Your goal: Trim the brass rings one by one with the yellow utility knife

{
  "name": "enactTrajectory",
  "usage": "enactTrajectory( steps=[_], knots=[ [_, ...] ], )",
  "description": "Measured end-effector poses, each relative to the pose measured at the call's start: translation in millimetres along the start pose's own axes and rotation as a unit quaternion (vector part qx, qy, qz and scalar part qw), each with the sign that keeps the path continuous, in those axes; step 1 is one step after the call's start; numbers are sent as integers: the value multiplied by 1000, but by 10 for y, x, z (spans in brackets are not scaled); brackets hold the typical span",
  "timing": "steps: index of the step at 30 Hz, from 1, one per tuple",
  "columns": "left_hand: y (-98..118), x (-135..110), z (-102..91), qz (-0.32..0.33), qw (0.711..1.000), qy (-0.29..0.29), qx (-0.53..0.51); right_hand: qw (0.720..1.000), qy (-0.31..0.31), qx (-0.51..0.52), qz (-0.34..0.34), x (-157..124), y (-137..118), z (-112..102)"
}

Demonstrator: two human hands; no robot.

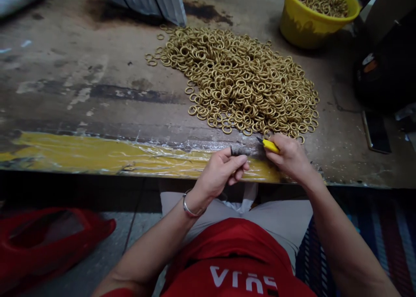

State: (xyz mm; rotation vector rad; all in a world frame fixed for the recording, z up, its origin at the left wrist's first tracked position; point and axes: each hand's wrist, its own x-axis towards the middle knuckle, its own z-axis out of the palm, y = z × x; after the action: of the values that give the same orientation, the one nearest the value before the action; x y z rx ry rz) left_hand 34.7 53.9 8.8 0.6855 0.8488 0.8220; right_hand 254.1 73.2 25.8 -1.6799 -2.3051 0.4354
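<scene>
Where the right hand (291, 157) grips, the yellow tool (271, 146) disappears.

The right hand (289, 155) hides the yellow tool (271, 146) (its rear part).

A worn, stained brown table (156, 119) is faced along its near edge with a shiny yellow strip (81, 154). Across its middle a heap of gold-coloured rings (247, 80) is spread. Behind, a grey ribbed object (146, 2) and a yellow tub (303, 28) are set; at right a phone (377, 132) is laid flat.
</scene>
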Motion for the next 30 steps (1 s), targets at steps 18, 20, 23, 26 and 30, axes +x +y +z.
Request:
enactTrajectory(
  steps=[18, 20, 23, 26, 30],
  knots=[
    [21, 99, 40, -11, 999, -40, 15, 967, 20, 246, -61, -53, -214, -40],
    [9, 98, 43, 10, 1000, -10, 14, 980, 63, 189, -24, -125, -258, -3],
    [-15, 92, 42, 35, 999, 21, 23, 990, 84, 109, 0, -255, -345, 29],
    [-33, 80, 48, 45, 998, 30, 24, 995, 68, 76, -12, -346, -420, 57],
    [-59, 64, 61, 54, 998, 33, 21, 996, 54, 67, -10, -367, -450, 110]
  ],
)
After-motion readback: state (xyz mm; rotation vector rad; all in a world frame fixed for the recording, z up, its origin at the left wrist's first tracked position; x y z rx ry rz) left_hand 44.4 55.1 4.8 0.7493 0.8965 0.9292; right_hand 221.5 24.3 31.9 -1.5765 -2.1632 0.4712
